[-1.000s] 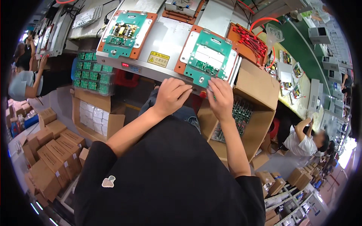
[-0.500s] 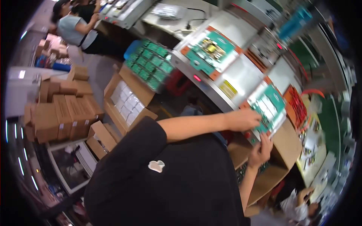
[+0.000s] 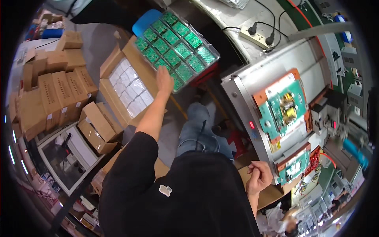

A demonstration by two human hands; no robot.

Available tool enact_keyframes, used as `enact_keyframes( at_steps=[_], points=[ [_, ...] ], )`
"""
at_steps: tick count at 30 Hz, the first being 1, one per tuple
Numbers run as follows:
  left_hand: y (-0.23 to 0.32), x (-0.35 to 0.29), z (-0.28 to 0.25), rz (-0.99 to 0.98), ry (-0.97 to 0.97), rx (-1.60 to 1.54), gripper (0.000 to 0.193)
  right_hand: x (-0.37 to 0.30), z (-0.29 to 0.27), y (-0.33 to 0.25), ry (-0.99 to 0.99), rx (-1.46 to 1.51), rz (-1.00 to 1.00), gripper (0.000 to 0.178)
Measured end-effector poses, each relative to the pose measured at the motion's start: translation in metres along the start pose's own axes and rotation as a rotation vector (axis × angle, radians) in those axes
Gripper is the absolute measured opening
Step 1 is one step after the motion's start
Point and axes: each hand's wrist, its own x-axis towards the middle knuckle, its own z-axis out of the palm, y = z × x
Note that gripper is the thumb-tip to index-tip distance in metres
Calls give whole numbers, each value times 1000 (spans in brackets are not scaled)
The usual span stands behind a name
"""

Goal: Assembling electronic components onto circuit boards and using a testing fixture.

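My left hand reaches out to the left, over the near edge of a clear compartment tray full of small green circuit boards. Its fingers are stretched out, and I see nothing held in them. My right hand is loosely closed beside the machine's near end, with nothing visible in it. Close to it lies a green fixture plate with a pale middle. Further along the grey metal machine sits another green fixture plate on an orange base, carrying a circuit board with a yellow component.
An open carton of white wrapped packs stands left of the tray. Stacked brown cartons fill the far left. A power strip with black plugs lies on the back bench. A blue cylinder is at the right.
Both hands have left the nearer fixture plate. My left hand has swung left to the tray of boards, and the right has drawn back and curled. The view has shifted too.
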Motion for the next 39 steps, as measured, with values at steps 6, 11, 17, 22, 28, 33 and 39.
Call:
enact_keyframes(
  at_steps=[6,11,17,22,28,33,39],
  points=[
    [-53,37,-19,143,-21,248,60,34,52,-53,-192,-135,124,21],
    [-73,48,-56,-68,-182,-331,32,62,76,-73,-236,-135,122,25],
    [67,32,-182,-382,-722,-1695,33,93,100,-72,-135,-243,-81,32],
    [173,-31,-232,-98,-1202,-1614,39,84,93,-51,-120,-336,-269,53],
    [263,-69,-202,747,-785,-1063,43,23,12,7,313,-521,-149,34],
    [317,-84,-159,1159,-581,-832,42,35,-27,89,393,-391,-69,31],
    [316,-77,-135,1348,-387,-588,35,51,-2,116,353,-323,-196,31]
  ],
)
